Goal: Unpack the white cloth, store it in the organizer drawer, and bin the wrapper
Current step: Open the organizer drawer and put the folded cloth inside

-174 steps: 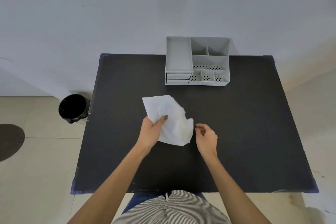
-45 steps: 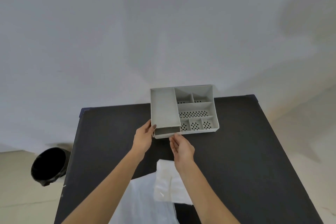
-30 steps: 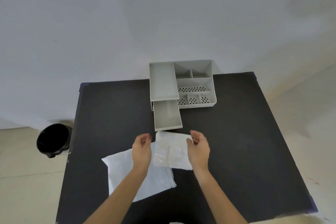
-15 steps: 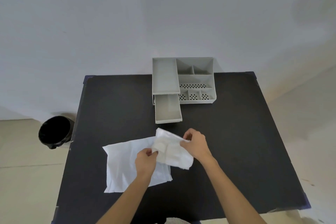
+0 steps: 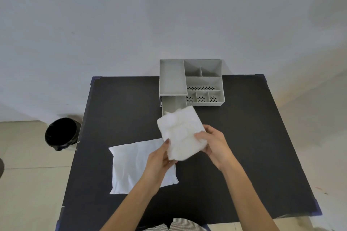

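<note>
Both hands grip the folded white cloth above the black table: the left hand pinches its near-left edge, the right hand closes on its right side. The storing step appears under way; next, the cloth likely needs lowering into the open drawer of the grey organizer just beyond. The wrapper lies flat near-left, the bin on the floor farther left.

No readable text, no labels, no brands, no numbers, no signs on any surface in the head view
</note>
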